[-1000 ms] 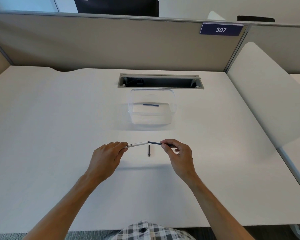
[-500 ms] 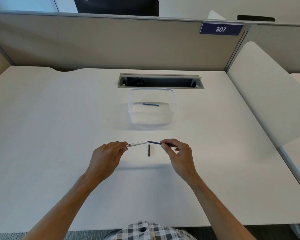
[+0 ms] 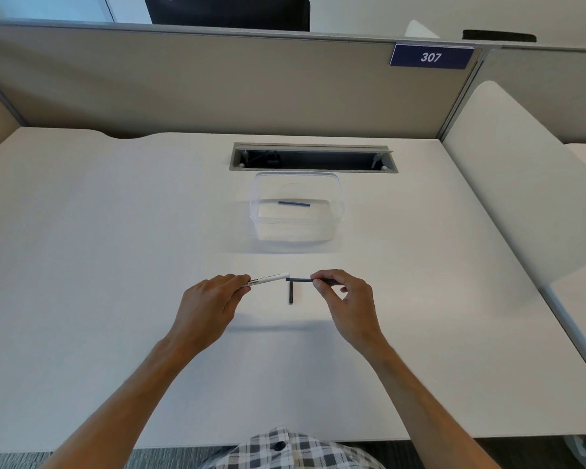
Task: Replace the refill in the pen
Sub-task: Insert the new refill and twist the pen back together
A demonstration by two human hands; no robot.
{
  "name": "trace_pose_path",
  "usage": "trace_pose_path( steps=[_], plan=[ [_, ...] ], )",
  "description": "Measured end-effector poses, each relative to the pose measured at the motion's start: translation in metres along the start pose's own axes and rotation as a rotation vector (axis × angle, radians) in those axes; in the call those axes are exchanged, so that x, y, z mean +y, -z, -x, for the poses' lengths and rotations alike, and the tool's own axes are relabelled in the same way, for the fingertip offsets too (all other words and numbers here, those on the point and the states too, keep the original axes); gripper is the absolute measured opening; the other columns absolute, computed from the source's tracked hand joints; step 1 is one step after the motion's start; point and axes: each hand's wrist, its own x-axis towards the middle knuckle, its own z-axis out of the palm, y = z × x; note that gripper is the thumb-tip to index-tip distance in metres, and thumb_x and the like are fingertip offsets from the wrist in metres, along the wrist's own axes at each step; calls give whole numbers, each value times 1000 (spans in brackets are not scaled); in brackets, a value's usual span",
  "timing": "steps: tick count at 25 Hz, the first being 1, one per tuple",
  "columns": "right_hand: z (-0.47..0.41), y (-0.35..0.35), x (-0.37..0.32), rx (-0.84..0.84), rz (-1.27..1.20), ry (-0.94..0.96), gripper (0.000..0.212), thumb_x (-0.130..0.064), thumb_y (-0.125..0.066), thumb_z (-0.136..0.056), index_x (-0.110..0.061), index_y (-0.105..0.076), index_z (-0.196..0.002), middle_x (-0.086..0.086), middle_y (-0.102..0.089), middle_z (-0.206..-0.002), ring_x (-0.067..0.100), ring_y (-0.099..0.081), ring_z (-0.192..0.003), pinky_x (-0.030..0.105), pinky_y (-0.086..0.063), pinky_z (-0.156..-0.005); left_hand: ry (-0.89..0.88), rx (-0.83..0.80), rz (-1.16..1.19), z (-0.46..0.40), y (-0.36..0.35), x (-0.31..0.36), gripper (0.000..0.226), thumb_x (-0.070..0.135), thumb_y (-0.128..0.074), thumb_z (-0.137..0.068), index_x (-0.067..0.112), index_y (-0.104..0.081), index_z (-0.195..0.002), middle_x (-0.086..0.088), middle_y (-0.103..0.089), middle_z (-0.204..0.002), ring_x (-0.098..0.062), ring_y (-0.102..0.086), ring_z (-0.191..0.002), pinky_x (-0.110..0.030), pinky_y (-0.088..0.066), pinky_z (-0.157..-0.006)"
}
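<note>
My left hand (image 3: 207,306) pinches a white pen barrel (image 3: 271,278) with dark print, its open end pointing right. My right hand (image 3: 349,302) pinches a thin dark blue refill (image 3: 300,280), held level with its left tip right at the barrel's open end. A short black pen part (image 3: 291,292) lies on the desk just below where the two meet. Another blue refill (image 3: 294,204) lies inside a clear plastic box (image 3: 335,211) farther back on the desk.
The white desk (image 3: 99,248) ends at a grey partition with a "307" sign (image 3: 430,56). An open cable slot (image 3: 313,158) sits behind the clear box. A white side panel (image 3: 521,184) rises on the right.
None of the objects has shifted noticeably; both hands hold the barrel and the refill tip to tip as before.
</note>
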Motion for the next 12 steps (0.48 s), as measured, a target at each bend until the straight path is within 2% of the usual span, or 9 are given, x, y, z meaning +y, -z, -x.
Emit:
trace_pose_path(
  steps=[5,12],
  plan=[
    [-2,2,-2,90,-5,32,10,-12,-66,-92,-17,-75,-93,-13,-75,-92,-2,-64,-86,7,-40,-64,1,-10,-10,0,1,-1,32,36,-42,-93,20,-69,-101,7,-66,-74,-21,-60,-59,-29,-43,-47],
    [-2,4,-5,27,-24,25,11,-11,-66,-92,-18,-75,-92,-15,-74,-92,-5,-63,-86,9,-39,-66,-1,-6,-8,-1,0,-1,34,37,-40,-93,20,-68,-100,8,-65,-72,-20,-59,-58,-30,-44,-45]
  ],
)
